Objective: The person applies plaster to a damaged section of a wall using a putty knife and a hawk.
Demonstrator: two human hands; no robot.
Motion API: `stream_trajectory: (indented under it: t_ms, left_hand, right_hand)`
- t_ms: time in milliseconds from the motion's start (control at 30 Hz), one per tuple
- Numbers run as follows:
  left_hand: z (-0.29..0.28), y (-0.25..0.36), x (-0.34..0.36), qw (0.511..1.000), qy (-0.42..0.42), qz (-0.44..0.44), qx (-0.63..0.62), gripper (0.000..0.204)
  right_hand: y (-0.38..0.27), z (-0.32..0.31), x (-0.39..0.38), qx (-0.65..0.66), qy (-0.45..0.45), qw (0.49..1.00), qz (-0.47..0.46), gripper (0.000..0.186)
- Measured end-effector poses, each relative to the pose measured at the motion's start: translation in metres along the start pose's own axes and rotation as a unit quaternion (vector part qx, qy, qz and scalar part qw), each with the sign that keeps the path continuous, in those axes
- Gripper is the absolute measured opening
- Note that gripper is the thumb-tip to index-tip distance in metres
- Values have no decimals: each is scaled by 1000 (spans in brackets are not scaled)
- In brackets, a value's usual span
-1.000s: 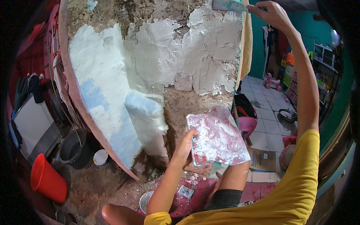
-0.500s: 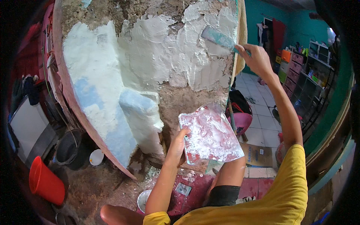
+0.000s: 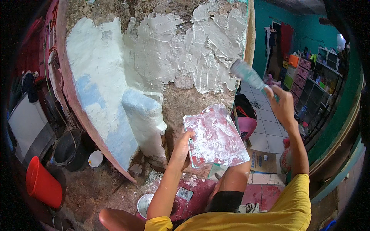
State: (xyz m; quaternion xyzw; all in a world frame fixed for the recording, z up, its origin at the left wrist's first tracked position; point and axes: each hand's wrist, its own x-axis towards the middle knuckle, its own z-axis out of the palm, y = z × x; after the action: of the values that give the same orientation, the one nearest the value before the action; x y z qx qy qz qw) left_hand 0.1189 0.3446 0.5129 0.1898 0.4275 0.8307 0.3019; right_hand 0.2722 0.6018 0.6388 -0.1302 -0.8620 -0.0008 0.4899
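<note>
My left hand is closed on the left side of a flat reddish board smeared with white paste, held low before the wall. My right hand grips a putty knife with a teal handle; its smeared blade is blurred beside the right edge of the wall, above the board. The wall carries rough grey-white plaster over bare, crumbling brown patches at top and lower middle. A smoother white and pale blue section covers its left part, with a protruding ledge.
Left below stand a red bucket, a black tub and a white lid. A white container sits by my leg. Right of the wall are a pink object, flattened cardboard, a tiled floor, drawers and shelving.
My right hand has come down from the upper wall edge and moved rightward with the knife, the blade now lower. The board in my left hand has shifted slightly left in view.
</note>
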Motion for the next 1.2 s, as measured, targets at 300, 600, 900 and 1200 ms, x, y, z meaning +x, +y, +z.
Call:
stream_trajectory:
  t_ms: [300, 600, 900, 1200]
  left_hand:
    - [-23, 6, -17, 1000, -4, 20, -21, 47]
    - [-87, -9, -28, 997, 56, 39, -33, 48]
    - [-102, 7, -21, 997, 70, 32, 5, 53]
    - [-92, 14, -36, 993, 74, 70, 58, 56]
  right_hand:
    - [-29, 45, -47, 426, -488, 755, 103, 42]
    - [7, 82, -102, 428, -481, 760, 84, 42]
    - [26, 39, -76, 371, -369, 846, 102, 25]
    - [12, 59, -98, 410, -402, 819, 12, 23]
